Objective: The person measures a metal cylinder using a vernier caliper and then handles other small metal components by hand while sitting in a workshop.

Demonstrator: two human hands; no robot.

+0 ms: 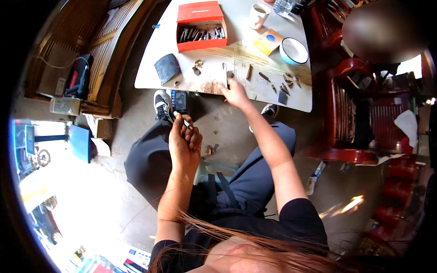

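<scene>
My left hand (185,142) is raised above my left thigh, palm up. Its fingers are curled round a small silvery piece (184,121), whose exact kind is unclear. My right hand (236,94) is at the table's front edge with its fingers pinched together. A thin pale strip (225,73) shows just beyond those fingertips; whether they hold it, I cannot tell. On the white table (205,68), dark brown scraps (230,74) and a brown stick (249,72) lie beyond my right hand. Left of them are a dark grey block (167,69) and small brass-coloured bits (198,63).
At the table's back stands an open red box (201,44) of slim metal pieces. A white mug (259,16), a yellow-brown carton (267,42) and a blue-white bowl (294,50) stand right. A wooden bench (107,54) is left, a red wooden chair (350,113) right; a blurred person sits beyond.
</scene>
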